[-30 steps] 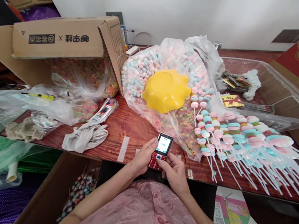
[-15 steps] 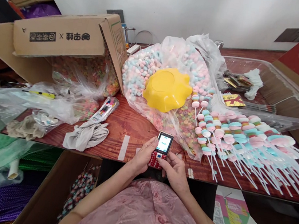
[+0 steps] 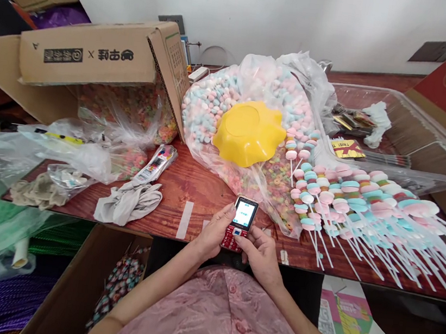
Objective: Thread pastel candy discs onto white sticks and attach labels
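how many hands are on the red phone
2. The left hand grips the red phone along its left edge, and the right hand holds its lower right side. No other hands show.

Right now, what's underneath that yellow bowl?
The yellow bowl rests upside down on a clear bag of pink, blue and white candies. Whatever sits directly beneath the bowl is covered.
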`<state>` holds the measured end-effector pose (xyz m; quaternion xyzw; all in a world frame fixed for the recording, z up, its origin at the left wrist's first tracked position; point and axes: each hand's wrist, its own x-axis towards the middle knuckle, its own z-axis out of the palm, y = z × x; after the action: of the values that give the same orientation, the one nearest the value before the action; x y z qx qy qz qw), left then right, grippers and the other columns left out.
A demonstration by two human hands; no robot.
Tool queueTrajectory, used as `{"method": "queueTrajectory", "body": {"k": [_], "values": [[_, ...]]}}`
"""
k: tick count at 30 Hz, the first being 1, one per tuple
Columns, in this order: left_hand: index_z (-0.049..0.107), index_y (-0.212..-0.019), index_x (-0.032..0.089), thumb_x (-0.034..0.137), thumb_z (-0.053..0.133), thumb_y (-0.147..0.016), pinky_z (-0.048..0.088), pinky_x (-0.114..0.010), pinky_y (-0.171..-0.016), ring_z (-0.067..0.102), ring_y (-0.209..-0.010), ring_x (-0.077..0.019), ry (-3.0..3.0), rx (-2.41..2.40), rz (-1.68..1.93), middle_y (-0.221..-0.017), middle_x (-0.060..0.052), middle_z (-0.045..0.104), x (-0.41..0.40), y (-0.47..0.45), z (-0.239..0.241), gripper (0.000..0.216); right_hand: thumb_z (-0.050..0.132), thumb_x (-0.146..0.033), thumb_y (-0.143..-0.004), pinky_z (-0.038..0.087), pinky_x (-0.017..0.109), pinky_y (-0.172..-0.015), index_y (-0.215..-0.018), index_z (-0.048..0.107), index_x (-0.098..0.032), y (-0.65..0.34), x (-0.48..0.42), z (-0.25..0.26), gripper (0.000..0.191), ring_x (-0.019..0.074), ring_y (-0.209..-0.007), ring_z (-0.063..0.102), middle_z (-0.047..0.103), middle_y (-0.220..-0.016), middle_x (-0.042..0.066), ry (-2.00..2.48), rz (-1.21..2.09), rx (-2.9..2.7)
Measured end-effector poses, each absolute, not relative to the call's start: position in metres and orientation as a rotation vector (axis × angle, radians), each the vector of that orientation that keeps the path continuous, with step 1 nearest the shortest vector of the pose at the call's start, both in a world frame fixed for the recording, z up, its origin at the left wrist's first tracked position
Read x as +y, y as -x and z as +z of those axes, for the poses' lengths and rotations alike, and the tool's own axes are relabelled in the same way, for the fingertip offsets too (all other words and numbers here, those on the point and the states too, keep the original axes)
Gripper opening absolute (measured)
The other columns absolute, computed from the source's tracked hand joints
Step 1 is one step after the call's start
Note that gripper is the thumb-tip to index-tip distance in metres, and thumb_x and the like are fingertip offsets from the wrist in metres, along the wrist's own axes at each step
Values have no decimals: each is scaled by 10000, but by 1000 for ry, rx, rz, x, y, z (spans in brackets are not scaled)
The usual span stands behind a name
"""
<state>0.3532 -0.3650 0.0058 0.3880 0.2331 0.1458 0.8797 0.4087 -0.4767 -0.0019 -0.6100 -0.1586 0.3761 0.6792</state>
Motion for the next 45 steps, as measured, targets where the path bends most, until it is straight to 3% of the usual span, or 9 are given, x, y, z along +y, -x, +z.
{"method": "queueTrajectory", "body": {"k": [9,15,24,30,45], "values": [[681,-1027,134,517,781,-713,521,-296,-724,702,-798,-215,-755,478,276,-862,-78,743,-363,-352,8,506,726,-482,-740,385,194,-367,-958,695,-157,-411,-482,-4,392,65,-438,437,654,-714,11,1327,864,-462],[672,-1044,138,509,780,-720,511,-277,-682,700,-780,-210,-745,458,255,-863,-78,743,-361,-351,9,505,630,-520,-820,463,217,-417,-938,720,-162,-415,-487,-11,387,99,-494,503,582,-668,5,1282,912,-483],[679,-1037,152,482,767,-743,451,-224,-572,619,-590,-122,-801,468,278,-794,-42,727,-363,-349,7,450,577,-500,-860,405,220,-380,-848,672,-156,-413,-487,-12,358,91,-409,505,586,-649,-5,1419,844,-544],[687,-1047,148,493,770,-733,504,-282,-697,694,-784,-206,-795,477,280,-885,-79,743,-363,-350,9,474,616,-510,-839,398,229,-376,-844,693,-172,-413,-486,-9,347,97,-405,493,581,-626,-12,1397,851,-510],[685,-1028,140,517,757,-745,481,-261,-685,683,-796,-196,-789,468,284,-866,-70,734,-363,-350,8,476,696,-521,-753,405,223,-378,-927,716,-162,-411,-482,-1,399,78,-419,459,628,-671,-3,1387,848,-437]]}}
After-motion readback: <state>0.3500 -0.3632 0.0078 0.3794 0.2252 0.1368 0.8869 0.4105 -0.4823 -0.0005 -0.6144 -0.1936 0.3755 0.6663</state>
